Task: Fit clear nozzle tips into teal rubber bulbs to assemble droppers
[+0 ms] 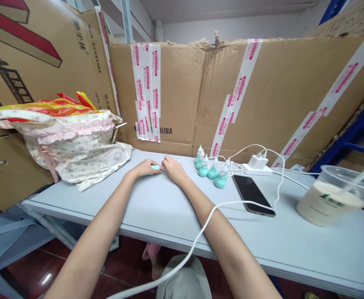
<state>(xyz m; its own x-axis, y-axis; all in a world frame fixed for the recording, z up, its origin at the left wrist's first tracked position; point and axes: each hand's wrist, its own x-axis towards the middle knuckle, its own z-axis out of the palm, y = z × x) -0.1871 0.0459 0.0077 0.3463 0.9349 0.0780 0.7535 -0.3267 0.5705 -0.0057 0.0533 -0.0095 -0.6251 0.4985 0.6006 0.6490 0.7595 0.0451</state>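
The left hand [144,168] is curled closed around a small teal piece [155,167], holding it just off the table [157,207]; the right hand [174,169] meets it from three o'clock, fingertips drawn together at the piece's end in what looks like a pinch, though the exact contact is too small to make out; the piece sits between the two hands, near the far edge of the table at twelve o'clock from the person.

At three o'clock from the hands, near them, stands a row of teal bottles [211,169] with white caps, upright and close together; beyond them a white charger [258,162], and at four o'clock a dark phone [252,194] lying flat; a white cable [200,234] loops from the charger and drapes across the right forearm; further at four o'clock sits a lidded plastic cup [333,199] of pale drink with a straw; at nine o'clock rests a floral fabric bag [76,145] against the cardboard wall [182,95].

The main risk, I judge, is the cable; any sweep of the right arm could drag it, tugging the charger or sliding the phone; an outward swing of the right hand could topple the bottles; a loose pinch could drop the piece.
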